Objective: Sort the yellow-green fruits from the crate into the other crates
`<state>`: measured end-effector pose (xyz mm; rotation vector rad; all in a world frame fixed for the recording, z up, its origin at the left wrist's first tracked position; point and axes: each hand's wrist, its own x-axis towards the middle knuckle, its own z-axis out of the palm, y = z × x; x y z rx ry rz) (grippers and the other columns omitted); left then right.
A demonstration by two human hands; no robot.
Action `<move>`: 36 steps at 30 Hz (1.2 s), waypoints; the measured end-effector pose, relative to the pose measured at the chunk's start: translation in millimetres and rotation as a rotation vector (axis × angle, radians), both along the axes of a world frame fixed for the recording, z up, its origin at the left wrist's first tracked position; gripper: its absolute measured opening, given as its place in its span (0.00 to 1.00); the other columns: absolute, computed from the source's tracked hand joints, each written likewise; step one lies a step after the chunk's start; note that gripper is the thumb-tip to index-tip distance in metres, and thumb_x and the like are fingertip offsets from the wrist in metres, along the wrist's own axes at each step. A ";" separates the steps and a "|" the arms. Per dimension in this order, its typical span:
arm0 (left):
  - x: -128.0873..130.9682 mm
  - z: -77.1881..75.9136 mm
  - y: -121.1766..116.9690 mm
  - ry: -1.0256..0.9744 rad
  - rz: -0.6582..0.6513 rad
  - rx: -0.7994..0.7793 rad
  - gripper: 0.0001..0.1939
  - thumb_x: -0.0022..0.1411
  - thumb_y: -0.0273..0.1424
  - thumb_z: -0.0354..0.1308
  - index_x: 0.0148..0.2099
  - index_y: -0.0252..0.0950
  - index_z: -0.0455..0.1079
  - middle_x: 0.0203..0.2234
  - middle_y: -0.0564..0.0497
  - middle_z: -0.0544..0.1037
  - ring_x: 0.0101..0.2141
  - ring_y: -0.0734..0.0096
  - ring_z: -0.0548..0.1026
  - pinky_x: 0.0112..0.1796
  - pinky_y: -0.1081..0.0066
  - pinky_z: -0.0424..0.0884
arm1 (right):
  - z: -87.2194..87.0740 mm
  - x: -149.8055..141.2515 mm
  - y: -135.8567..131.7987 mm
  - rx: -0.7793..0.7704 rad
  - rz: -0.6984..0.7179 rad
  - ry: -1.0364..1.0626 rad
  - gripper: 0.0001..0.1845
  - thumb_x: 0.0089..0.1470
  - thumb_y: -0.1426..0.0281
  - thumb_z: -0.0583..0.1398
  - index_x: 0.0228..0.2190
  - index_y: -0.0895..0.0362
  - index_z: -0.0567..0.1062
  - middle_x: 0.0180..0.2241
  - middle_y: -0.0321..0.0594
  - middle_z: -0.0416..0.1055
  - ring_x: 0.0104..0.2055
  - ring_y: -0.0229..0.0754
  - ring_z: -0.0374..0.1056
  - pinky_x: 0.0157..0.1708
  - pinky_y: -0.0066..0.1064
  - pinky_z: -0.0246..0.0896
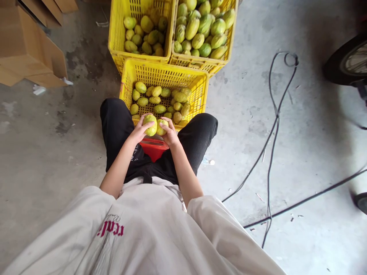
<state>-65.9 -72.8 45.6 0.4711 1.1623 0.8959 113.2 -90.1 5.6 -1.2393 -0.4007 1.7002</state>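
My left hand (140, 131) is closed around a yellow-green mango (150, 125), held upright above my lap. Beside it, my right hand (171, 134) grips a second, smaller mango (161, 127); the two fruits touch. Both hands hover at the near rim of a yellow plastic crate (166, 74) that holds several more mangoes (159, 100) in a loose layer on its bottom. A red stool (155, 148) shows between my knees, under the hands.
Two more yellow crates stand behind: the left crate (117, 34) is partly filled, the right crate (200, 62) is piled high with greener mangoes. Cardboard boxes (28, 49) lie at the far left. Black cables (272, 126) run over the concrete floor at right, near a wheel (348, 61).
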 end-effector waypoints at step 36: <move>-0.2 -0.5 -4.6 -0.004 -0.009 0.095 0.31 0.58 0.41 0.87 0.59 0.48 0.77 0.50 0.52 0.82 0.54 0.58 0.87 0.56 0.62 0.89 | 19.8 6.6 3.2 -0.001 0.015 0.100 0.32 0.50 0.53 0.82 0.52 0.41 0.79 0.53 0.37 0.82 0.56 0.56 0.84 0.42 0.41 0.90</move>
